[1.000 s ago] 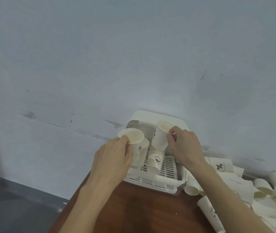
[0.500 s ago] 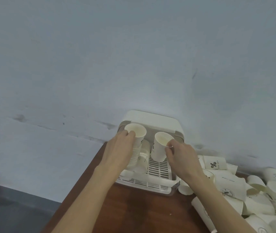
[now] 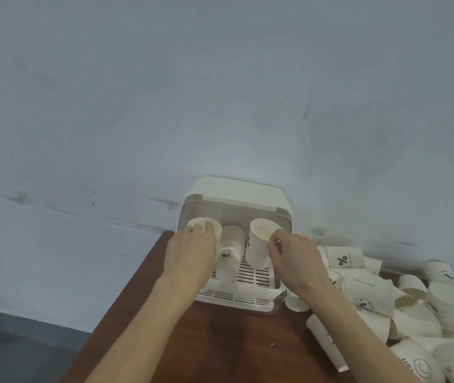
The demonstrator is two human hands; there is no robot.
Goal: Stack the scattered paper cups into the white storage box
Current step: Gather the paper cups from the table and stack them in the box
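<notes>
The white storage box stands open at the table's far edge against the wall, with a slatted tray as its floor. My left hand grips a stack of paper cups at the box's left side. My right hand pinches the rim of a single paper cup, held tilted over the tray's right half. Another cup stack leans in the middle of the box between the two.
A heap of scattered paper cups covers the brown wooden table to the right of the box, one marked with a percent sign. The table's left edge drops to a grey floor. A pale wall rises behind.
Both hands have carried their cups forward and down into the box. The left stack now sits lower against the left side, and the right cup hangs just above the tray.
</notes>
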